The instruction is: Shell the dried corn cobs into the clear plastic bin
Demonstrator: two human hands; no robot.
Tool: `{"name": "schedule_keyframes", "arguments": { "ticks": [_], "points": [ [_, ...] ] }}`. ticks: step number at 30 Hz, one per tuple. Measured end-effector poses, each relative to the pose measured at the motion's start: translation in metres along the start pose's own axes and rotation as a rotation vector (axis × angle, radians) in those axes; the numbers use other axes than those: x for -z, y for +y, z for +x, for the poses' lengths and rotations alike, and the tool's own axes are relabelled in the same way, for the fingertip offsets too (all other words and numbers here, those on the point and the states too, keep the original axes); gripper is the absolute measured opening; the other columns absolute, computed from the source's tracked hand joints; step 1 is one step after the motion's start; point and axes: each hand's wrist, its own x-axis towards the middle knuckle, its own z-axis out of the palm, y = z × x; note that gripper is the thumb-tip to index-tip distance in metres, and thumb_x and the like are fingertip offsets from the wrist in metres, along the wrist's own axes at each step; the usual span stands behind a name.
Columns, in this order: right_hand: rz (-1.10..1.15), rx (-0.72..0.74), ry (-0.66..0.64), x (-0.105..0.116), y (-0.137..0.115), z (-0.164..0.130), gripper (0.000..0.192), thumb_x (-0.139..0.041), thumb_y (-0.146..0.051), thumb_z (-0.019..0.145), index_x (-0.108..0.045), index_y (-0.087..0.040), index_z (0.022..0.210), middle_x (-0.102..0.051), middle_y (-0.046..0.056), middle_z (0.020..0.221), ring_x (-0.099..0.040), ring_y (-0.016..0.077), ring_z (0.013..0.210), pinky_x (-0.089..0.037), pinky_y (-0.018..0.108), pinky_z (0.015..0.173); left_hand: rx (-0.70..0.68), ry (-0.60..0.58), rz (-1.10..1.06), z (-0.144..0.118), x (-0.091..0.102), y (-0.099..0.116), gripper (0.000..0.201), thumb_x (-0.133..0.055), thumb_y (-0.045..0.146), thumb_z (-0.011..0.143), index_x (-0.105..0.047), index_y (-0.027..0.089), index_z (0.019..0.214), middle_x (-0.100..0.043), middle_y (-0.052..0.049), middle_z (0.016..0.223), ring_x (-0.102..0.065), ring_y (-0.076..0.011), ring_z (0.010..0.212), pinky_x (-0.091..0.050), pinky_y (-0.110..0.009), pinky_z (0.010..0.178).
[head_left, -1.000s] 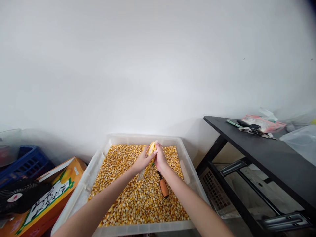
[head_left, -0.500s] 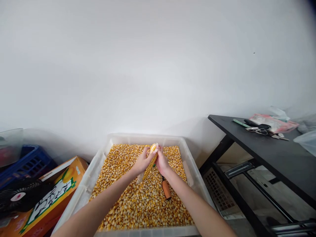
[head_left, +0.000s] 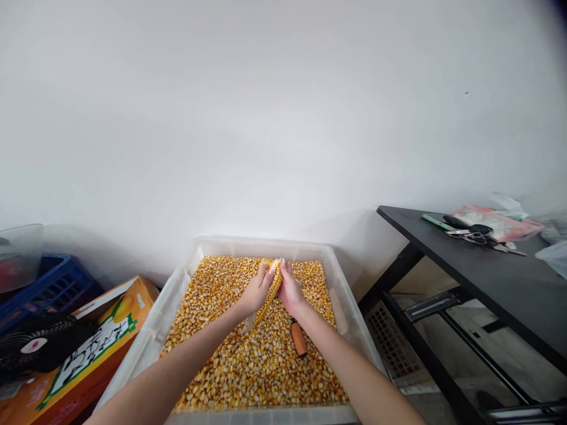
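From the head camera, your left hand and right hand both close their fingers around a corn cob, held tilted just above the loose kernels in the clear tub. The cob looks light, stiff and bumpy, so grip its bare ends. A tool with an orange handle lies on the kernels just behind your right wrist.
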Motion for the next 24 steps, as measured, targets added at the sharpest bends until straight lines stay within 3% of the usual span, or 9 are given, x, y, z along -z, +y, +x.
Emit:
{"name": "schedule_keyframes", "arguments": {
  "ticks": [9, 19, 24],
  "points": [
    [-0.051, 0.008, -0.033, -0.0026, 0.0043, -0.0025, 0.03, -0.063, -0.044, 0.074, -0.05, -0.029, 0.096, -0.064, -0.004, 0.099, -0.057, 0.0169, 0.101, -0.043, 0.031, 0.087, 0.051, 0.074, -0.053, 0.0007, 0.0019, 0.0066, 0.047, -0.043, 0.054, 0.084, -0.056, 0.019, 0.112, -0.064, -0.006, 0.111, -0.056, -0.0233, 0.107, -0.039, -0.035, 0.095],
    [-0.089, 0.003, -0.003, -0.0092, 0.0002, -0.009, 0.031, -0.061, -0.047, 0.074, -0.052, -0.027, 0.095, -0.063, -0.002, 0.102, -0.054, 0.0186, 0.106, -0.042, 0.032, 0.091, 0.05, 0.119, -0.042, -0.0018, -0.0049, -0.0026, 0.049, -0.037, 0.05, 0.088, -0.05, 0.019, 0.122, -0.052, -0.009, 0.132, -0.043, -0.0228, 0.125, -0.029, -0.037, 0.106],
    [-0.059, -0.009, -0.037, -0.0099, -0.0013, -0.0085, 0.031, -0.062, -0.046, 0.074, -0.049, -0.029, 0.096, -0.064, -0.003, 0.101, -0.056, 0.0184, 0.104, -0.044, 0.034, 0.089, 0.066, 0.17, -0.11, -0.0015, -0.0022, 0.0017, 0.045, -0.033, 0.049, 0.089, -0.057, 0.017, 0.111, -0.06, -0.01, 0.119, -0.05, -0.0243, 0.117, -0.037, -0.038, 0.1]
  ]
}}
